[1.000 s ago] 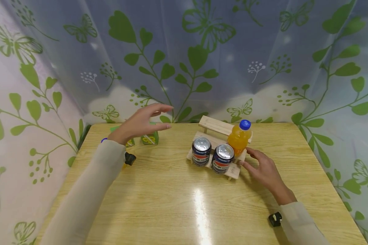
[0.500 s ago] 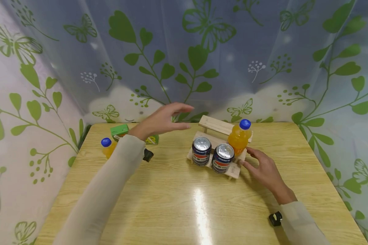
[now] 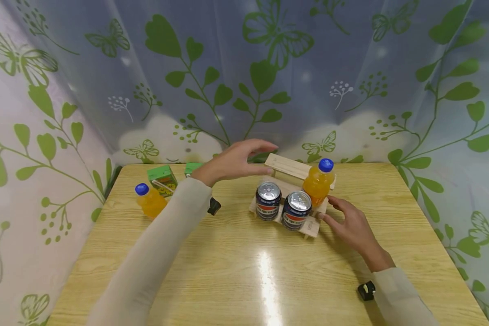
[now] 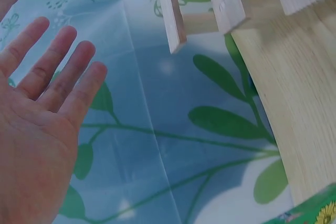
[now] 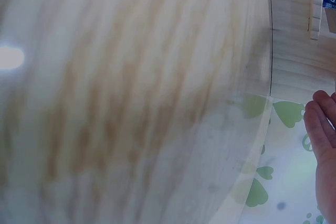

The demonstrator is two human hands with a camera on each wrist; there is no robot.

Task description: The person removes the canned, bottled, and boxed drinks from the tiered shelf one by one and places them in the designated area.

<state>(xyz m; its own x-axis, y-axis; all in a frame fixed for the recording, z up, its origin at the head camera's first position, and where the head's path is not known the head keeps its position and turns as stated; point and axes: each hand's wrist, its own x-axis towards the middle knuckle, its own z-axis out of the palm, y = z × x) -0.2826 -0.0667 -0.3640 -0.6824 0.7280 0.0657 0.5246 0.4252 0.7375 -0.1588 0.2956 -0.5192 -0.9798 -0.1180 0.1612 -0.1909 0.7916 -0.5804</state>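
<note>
A small wooden picnic table (image 3: 299,168) stands on the tabletop, right of centre. Two dark blue Pepsi cans, a left one (image 3: 268,201) and a right one (image 3: 296,210), stand upright along its front. Behind the right can is a bottle of orange drink (image 3: 318,183) with a blue cap. My left hand (image 3: 242,159) is in the air at the wooden piece's back left end, thumb and fingers apart and nothing between them. The left wrist view shows its palm (image 4: 39,124) with fingers spread. My right hand (image 3: 350,224) has its fingertips right at the wooden piece's right end.
On the left stand another orange drink bottle (image 3: 151,201) and a green juice carton (image 3: 163,179). A second green carton (image 3: 193,167) is partly hidden behind my left wrist. A patterned curtain (image 3: 228,81) hangs at the table's (image 3: 228,267) back edge.
My left hand has moved right, from over the green cartons to the wooden picnic table's left end, uncovering the left bottle and a carton. The right hand has stayed in place.
</note>
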